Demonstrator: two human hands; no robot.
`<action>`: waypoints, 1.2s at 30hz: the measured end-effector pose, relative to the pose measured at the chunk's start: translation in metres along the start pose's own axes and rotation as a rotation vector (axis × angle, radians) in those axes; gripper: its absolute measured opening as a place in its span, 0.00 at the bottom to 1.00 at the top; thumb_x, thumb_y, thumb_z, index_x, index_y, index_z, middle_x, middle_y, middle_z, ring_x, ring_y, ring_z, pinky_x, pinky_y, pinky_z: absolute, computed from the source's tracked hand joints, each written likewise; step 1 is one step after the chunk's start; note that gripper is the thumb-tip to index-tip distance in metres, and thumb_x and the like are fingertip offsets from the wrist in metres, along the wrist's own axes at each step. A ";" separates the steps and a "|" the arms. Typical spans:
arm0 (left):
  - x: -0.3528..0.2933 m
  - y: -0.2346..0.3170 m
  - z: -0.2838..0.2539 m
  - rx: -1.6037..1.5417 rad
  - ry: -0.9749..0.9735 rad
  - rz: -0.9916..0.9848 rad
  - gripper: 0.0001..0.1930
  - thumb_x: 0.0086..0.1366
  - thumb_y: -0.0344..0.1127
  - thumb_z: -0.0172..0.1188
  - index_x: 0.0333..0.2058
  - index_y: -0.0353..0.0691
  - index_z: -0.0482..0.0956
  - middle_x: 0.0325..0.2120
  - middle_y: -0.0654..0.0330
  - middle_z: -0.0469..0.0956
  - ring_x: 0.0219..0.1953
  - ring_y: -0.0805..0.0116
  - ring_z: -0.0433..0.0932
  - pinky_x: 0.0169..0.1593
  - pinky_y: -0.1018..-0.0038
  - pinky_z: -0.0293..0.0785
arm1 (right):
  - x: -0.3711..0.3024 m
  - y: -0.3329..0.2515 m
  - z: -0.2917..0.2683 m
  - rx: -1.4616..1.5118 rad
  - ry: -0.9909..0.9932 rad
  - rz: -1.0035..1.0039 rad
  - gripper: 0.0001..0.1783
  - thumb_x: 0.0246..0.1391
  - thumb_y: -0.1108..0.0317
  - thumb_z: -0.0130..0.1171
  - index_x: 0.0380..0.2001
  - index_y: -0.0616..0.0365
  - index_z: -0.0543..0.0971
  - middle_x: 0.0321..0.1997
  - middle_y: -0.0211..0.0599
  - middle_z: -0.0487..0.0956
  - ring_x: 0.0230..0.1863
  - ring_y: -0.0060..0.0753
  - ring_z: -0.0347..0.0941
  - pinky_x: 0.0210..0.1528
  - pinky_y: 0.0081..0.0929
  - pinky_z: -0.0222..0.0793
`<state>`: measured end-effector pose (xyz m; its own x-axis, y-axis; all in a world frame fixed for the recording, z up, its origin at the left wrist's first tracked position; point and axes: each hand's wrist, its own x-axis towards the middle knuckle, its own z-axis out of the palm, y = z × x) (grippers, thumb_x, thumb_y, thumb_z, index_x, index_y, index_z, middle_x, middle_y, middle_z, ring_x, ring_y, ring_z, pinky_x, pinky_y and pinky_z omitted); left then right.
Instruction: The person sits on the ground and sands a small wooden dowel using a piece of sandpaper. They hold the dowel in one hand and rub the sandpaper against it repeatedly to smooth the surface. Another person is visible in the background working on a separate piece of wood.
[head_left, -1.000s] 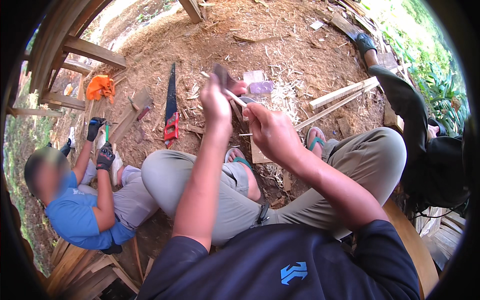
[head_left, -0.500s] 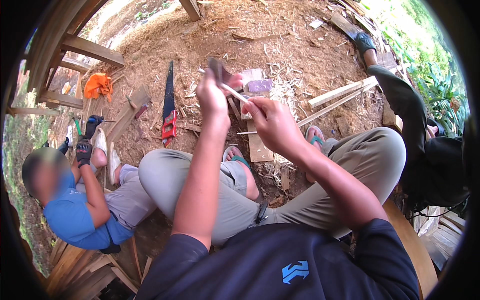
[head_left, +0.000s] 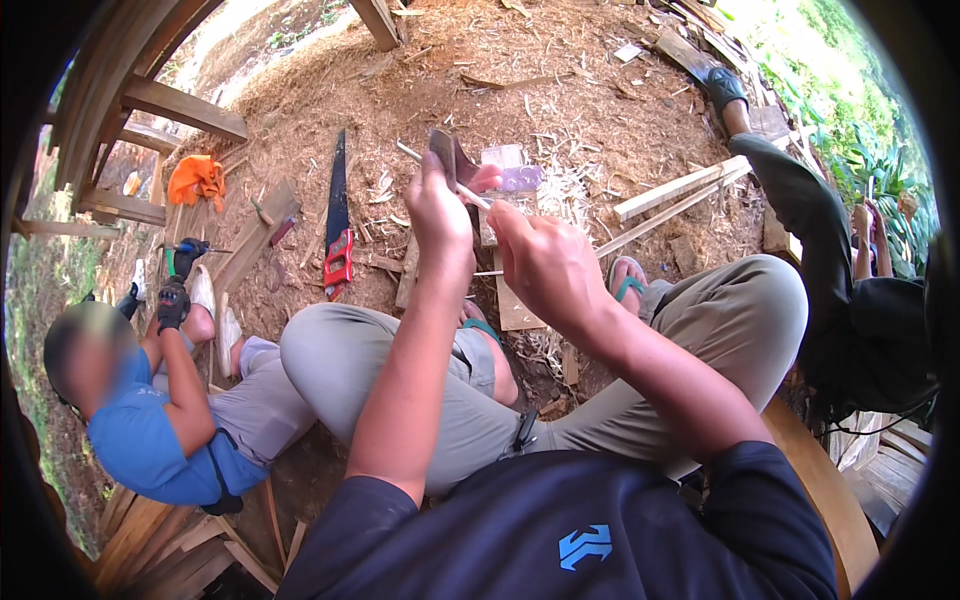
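Dirt ground [head_left: 420, 85] scattered with shavings stretches out in front of you, and your bent legs [head_left: 690, 325] spread to either side of the work. On your left sits a co-worker [head_left: 150, 440] in a blue shirt. Pale wood strips [head_left: 680, 190] lie ahead to your right, while a red-handled saw [head_left: 338, 215] and, farther left, an orange cloth [head_left: 196, 182] lie on the other side.

Your right hand [head_left: 552, 258] has its fingers curled tight on the near end of the stick. Your left hand [head_left: 441, 218] is closed on a dark sheet, its thumb and fingers on opposite sides; how hard they press, you can't tell from here. The sheet [head_left: 442, 150] looks bent around the stick, perhaps sandpaper. The thin pale stick [head_left: 473, 198] slants between your hands, its far tip poking out past the left one.

The step in hand looks like rubbing the stick smooth. The next move seems to call for a firm right grip and even left pressure along the wood.
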<state>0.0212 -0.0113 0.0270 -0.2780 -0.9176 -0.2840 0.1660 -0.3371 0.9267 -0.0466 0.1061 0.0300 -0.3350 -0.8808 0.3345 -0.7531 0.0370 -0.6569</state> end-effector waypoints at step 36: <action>0.000 -0.004 -0.010 0.072 -0.201 -0.110 0.21 0.75 0.47 0.37 0.40 0.32 0.71 0.31 0.44 0.82 0.32 0.62 0.82 0.35 0.70 0.79 | 0.017 0.010 -0.009 1.680 -0.428 1.030 0.11 0.68 0.63 0.43 0.35 0.52 0.73 0.15 0.15 0.53 0.14 0.14 0.46 0.17 0.17 0.45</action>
<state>0.0296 -0.0121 0.0207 -0.4750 -0.8132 -0.3363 0.0580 -0.4102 0.9102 -0.0645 0.0951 0.0353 0.1085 -0.8654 -0.4892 0.8533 0.3335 -0.4008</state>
